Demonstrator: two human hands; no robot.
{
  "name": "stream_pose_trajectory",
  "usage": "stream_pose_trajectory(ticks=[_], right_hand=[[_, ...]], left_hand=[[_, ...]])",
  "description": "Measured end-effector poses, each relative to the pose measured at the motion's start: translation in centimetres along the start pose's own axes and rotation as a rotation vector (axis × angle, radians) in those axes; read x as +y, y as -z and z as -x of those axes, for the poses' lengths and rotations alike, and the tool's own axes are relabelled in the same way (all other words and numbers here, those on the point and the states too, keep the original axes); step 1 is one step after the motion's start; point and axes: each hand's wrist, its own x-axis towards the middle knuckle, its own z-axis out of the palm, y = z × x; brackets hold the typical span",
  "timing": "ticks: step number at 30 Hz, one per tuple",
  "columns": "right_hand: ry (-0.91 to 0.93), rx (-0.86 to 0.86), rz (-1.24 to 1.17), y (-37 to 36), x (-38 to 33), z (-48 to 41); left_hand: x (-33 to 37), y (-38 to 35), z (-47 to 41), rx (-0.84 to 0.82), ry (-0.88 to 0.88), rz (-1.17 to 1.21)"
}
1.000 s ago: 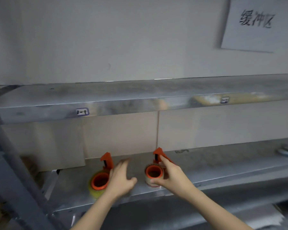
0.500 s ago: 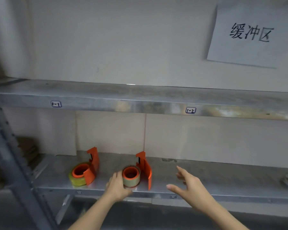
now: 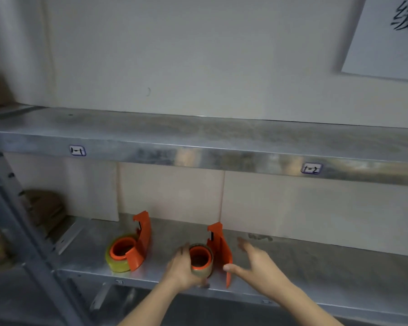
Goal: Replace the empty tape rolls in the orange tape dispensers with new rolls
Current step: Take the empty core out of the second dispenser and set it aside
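Two orange tape dispensers stand on the lower metal shelf [image 3: 316, 274]. The left dispenser [image 3: 137, 245] carries a thick yellowish tape roll [image 3: 114, 263]. The right dispenser [image 3: 218, 248] holds a thin, nearly bare brownish roll [image 3: 204, 270] around its orange hub. My left hand [image 3: 180, 269] wraps that roll from the left and front. My right hand [image 3: 257, 267] is spread open just right of the dispenser's orange blade guard, thumb close to its lower edge; whether it touches is unclear.
An upper metal shelf [image 3: 198, 147] with small labels overhangs the dispensers. A grey upright post [image 3: 14, 220] stands at the left, with brown cardboard [image 3: 45, 205] behind it. A white paper sign [image 3: 386, 36] hangs on the wall at top right.
The view has shifted right and closer. My left hand went from beside the left dispenser to the right dispenser's roll; my right hand let go of that dispenser and now hovers open beside it.
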Motion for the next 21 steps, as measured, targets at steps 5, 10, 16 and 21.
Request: stream_pose_trajectory(ticks=[5,10,16,21], right_hand=[[0.204,-0.043,0.181,-3.8,-0.8,-4.3],[0.272,-0.026,0.544,-6.3,0.2,-6.4],[0.150,-0.042,0.713,-8.3,2.2,-7.8],[0.076,-0.048,0.625,-7.6,1.5,-8.1]], left_hand=[[-1.1,0.5,-1.6,-0.001,-0.092,-0.080],[-2.1,1.2,-2.3,-0.014,-0.199,-0.073],[-2.9,1.5,-3.0,-0.018,-0.244,0.013],[-2.6,2.8,-3.3,-0.037,-0.267,0.156]])
